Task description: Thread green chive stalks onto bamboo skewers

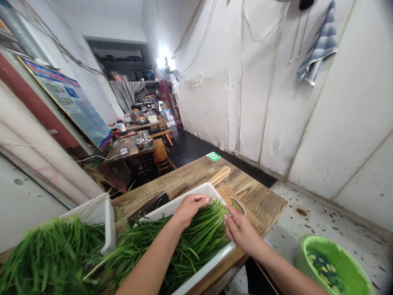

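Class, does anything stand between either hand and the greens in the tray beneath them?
Nothing visible does. The left hand and right hand are both at the pale ends of the greens; the right reaches over the tray rim, which doesn't block it.

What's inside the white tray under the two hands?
Long green stalks fill the white tray, their paler ends near the right hand. They cover its floor, so anything beneath them cannot be seen.

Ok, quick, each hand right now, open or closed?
Left hand: pinched closed over the greens; any hold unclear.
Right hand: curled beside the greens; grip can't be told.
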`<state>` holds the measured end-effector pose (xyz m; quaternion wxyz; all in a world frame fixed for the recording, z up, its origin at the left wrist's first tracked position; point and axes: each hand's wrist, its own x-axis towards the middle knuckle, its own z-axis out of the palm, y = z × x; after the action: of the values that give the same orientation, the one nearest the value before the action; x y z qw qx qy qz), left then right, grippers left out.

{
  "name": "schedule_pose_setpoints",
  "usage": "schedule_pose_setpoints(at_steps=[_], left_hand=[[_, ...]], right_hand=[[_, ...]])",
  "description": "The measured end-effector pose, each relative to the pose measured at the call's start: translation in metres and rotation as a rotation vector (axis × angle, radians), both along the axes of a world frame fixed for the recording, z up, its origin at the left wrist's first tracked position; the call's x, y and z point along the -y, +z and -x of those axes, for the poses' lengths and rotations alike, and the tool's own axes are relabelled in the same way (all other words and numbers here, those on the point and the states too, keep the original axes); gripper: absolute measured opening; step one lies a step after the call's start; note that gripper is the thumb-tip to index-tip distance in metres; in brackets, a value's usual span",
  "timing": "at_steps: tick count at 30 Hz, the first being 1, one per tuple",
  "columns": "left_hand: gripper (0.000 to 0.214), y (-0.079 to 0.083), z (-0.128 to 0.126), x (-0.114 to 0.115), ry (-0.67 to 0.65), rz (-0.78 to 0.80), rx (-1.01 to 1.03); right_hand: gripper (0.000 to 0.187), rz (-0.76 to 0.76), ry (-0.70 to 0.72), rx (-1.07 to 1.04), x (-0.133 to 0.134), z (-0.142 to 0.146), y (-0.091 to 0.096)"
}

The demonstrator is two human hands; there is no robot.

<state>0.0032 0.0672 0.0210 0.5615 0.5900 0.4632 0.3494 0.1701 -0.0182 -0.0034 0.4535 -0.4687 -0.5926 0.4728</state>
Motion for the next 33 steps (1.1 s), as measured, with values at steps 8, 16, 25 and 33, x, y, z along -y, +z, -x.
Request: schedule_pose_setpoints(at_steps=[8,16,25,33], left_hand=[[0.032,0.000,-0.002,0.002,-0.040,0.081,0.060],[0.035,-0.001,-0.004,0.002,0.024,0.078,0.055],[0.034,-0.005,-0.003,0.001,-0.023,0.124,0.099],[0.035,0.001,-0.004,0.005,-0.049,0.081,0.043]], right_hand=[[0.041,-0.028,0.002,0.032,0.001,-0.001,0.000],[0.043,-0.030,0.002,0.056,0.002,-0.002,0.004],[0.043,-0.022,0.003,0.063,0.003,-0.001,0.010],[0.046,-0.010,-0.006,0.023,0.002,0.000,0.006]])
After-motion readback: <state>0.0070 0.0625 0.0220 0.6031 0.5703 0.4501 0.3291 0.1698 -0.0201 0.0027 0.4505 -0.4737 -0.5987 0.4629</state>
